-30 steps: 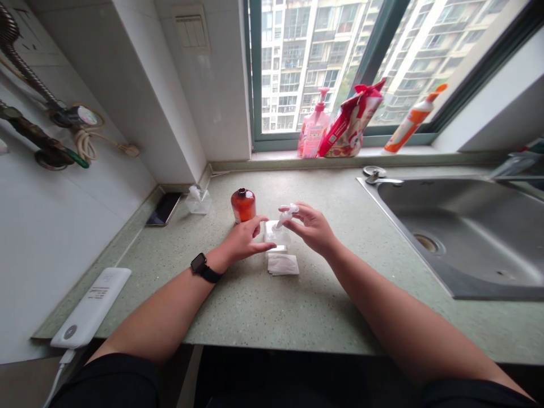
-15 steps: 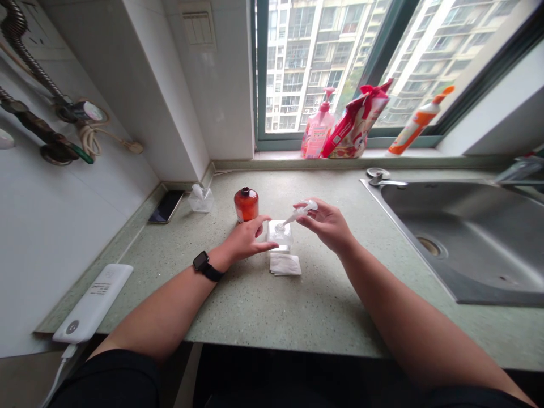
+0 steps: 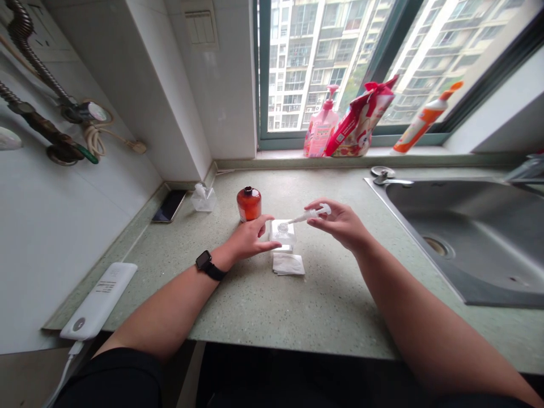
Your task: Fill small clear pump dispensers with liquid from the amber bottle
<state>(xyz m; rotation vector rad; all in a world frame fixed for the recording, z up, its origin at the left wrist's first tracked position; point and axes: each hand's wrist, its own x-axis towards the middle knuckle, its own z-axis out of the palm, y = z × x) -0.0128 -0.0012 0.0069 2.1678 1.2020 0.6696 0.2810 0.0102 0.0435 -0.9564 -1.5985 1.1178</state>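
Observation:
A clear, square pump bottle [image 3: 284, 232] stands uncapped on the counter. My left hand [image 3: 251, 238] holds it from the left, thumb at the front and fingers at the back. Between thumb and fingers, my right hand [image 3: 340, 222] grips a white translucent pump head [image 3: 318, 212]. This pump lies almost level, its narrow end pointing left toward the bottle's mouth. Just behind my left hand is an amber bottle [image 3: 249, 204] with an open neck. A folded white tissue [image 3: 288, 264] lies in front of the clear bottle.
Farther left are another clear pump bottle [image 3: 203, 198], a phone [image 3: 169, 205] and a white power bank [image 3: 100, 300] with a cable. A steel sink [image 3: 425, 215] is set into the counter at right. A pink pump bottle [image 3: 321, 130], red bag [image 3: 361, 122] and orange-white bottle [image 3: 425, 122] line the windowsill.
My right hand has drawn the pump head right, away from the clear bottle's mouth, and tipped it flatter. My left hand stays at the bottle. The whole view has shifted slightly.

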